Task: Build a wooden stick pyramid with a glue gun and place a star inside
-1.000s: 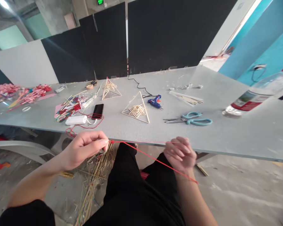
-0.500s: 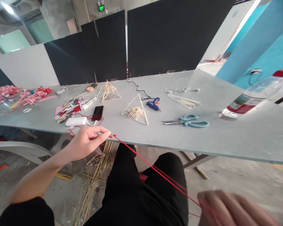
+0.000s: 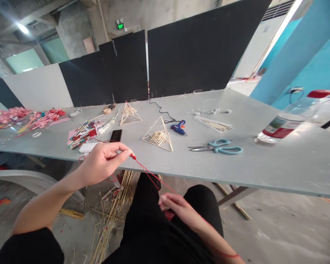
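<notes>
My left hand (image 3: 106, 161) is at the table's front edge, thumb and fingers pinched on a red string (image 3: 145, 168) just behind a small knot. From the knot, two thin strands slope down to the right. My right hand (image 3: 172, 203) is over my lap with its fingers curled closed; one strand reaches its fingertips, and the other passes over the back of the hand. More red string lies along my right forearm. Behind my left hand are a white power bank (image 3: 88, 147), partly covered, and a black phone (image 3: 116, 136).
Two stick pyramids (image 3: 158, 137) (image 3: 129, 114) stand on the grey table (image 3: 264, 165). Blue scissors (image 3: 218, 146), a blue glue gun (image 3: 179, 127), glue sticks (image 3: 213, 124) and a water bottle (image 3: 288, 121) lie to the right. Pink ribbon pieces (image 3: 46, 119) are at the left. Loose sticks (image 3: 110, 216) cover the floor.
My right hand has come from the lower right corner inward and up over my lap, nearer my left hand. The left hand keeps its pinch on the string. The view has tilted up slightly.
</notes>
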Tool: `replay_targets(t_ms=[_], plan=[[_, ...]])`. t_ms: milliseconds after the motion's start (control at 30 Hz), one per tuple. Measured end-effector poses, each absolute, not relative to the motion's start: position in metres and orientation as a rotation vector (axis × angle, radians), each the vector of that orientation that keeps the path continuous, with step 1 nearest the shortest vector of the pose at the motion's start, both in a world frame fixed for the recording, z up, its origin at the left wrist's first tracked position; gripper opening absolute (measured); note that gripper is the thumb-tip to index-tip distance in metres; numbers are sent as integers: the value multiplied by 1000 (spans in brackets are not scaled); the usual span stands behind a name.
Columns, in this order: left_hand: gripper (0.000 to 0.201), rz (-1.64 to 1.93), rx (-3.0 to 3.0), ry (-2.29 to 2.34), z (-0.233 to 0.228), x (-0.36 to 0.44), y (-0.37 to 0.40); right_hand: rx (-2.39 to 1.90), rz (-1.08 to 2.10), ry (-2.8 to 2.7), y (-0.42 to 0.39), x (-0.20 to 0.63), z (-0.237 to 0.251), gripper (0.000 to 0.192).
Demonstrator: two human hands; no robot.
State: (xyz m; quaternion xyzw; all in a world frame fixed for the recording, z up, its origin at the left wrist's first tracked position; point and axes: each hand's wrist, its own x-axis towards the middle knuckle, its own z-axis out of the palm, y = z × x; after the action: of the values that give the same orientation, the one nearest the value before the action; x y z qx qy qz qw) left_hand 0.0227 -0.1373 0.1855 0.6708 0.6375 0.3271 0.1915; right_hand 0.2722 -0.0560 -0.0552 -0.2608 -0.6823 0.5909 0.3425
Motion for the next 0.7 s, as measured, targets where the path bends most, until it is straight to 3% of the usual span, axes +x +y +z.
replay_targets(t_ms=[100, 300, 467, 600, 700], plan=[[31, 928, 1940, 1821, 182, 20, -140, -776, 1512, -1536, -35, 269, -56, 57], [35, 865, 1860, 1857, 171, 12, -138, -849, 1330, -1129, -18, 289, -63, 54], [33, 821, 1785, 1878, 165, 2, -124, -745, 1515, -1359, -39, 308, -61, 87], [30, 833, 1719, 1892, 164, -17, -103, -546, 1795, -1924, -60, 353, -58, 64], [30, 840, 1623, 1846, 166, -31, -88, -406, 1956, -2045, -67, 392, -65, 55]])
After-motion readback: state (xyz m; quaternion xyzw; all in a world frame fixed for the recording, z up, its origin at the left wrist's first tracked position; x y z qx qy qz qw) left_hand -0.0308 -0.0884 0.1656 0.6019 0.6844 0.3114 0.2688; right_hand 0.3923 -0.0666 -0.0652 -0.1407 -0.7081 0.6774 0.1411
